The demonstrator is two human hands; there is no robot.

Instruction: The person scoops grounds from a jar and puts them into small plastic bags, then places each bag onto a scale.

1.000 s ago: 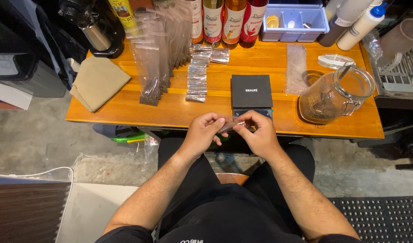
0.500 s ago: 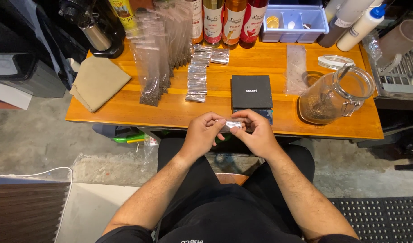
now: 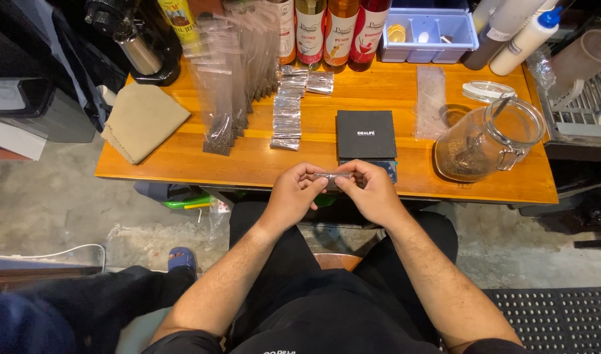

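Both hands meet at the front edge of a wooden table [image 3: 182, 160]. My left hand [image 3: 292, 195] and my right hand [image 3: 374, 191] pinch the two ends of a small clear plastic sachet [image 3: 329, 176], held flat between them. Just behind the hands lies a black digital scale [image 3: 366, 134]. A row of folded clear sachets [image 3: 288, 118] lies to the left of the scale. Further left, long clear bags [image 3: 222, 85] with dark contents at the bottom lie in a fanned pile.
A glass jar [image 3: 487, 141] with a hinged lid stands at the right, a clear bag [image 3: 431, 92] behind it. Syrup bottles [image 3: 339, 33] and a blue tray [image 3: 428, 29] line the back. A beige cloth [image 3: 140, 121] lies at left.
The hands have stayed at the table's front edge. The sachet between them has turned from slanted to level, and the fingers have shifted slightly along it.
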